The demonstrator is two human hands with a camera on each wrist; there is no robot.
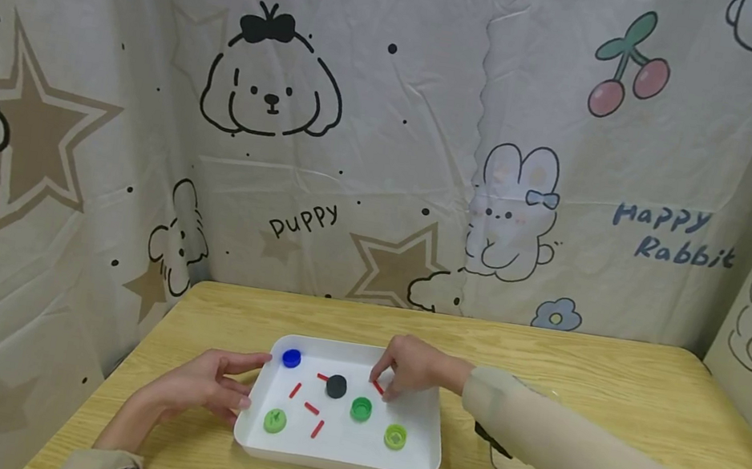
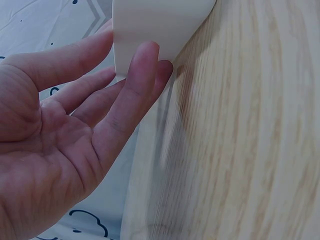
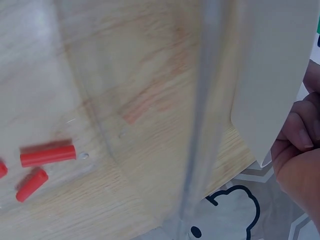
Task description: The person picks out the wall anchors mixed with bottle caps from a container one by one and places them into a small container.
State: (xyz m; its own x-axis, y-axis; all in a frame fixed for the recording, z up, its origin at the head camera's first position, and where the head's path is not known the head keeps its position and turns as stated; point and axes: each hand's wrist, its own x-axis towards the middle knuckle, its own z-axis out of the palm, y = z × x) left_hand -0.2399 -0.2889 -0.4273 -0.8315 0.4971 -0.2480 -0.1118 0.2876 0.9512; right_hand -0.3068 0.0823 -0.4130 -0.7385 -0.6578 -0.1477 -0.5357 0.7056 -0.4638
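My left hand (image 1: pixel 207 386) rests its fairly straight fingers (image 2: pixel 142 67) against the left wall of a white tray (image 1: pixel 335 462). My right hand (image 1: pixel 413 368) reaches over the tray's back right part and pinches a short red stick (image 1: pixel 378 387) between thumb and fingers. In the tray stand a blue cap (image 1: pixel 291 358), a black cap (image 1: pixel 336 387), a green cap (image 1: pixel 360 408), a yellow-green cap (image 1: pixel 395 436) and a light green cap (image 1: pixel 275 420). Several more red sticks (image 1: pixel 312 409) lie among them. In the right wrist view the right hand's (image 3: pixel 302 135) fingertips are hidden.
Right of the tray, under the right forearm, stands a clear box (image 3: pixel 192 150) holding several red sticks (image 3: pixel 47 156). Both stand on a wooden table (image 1: pixel 616 384). A printed curtain (image 1: pixel 392 123) hangs behind and beside the table.
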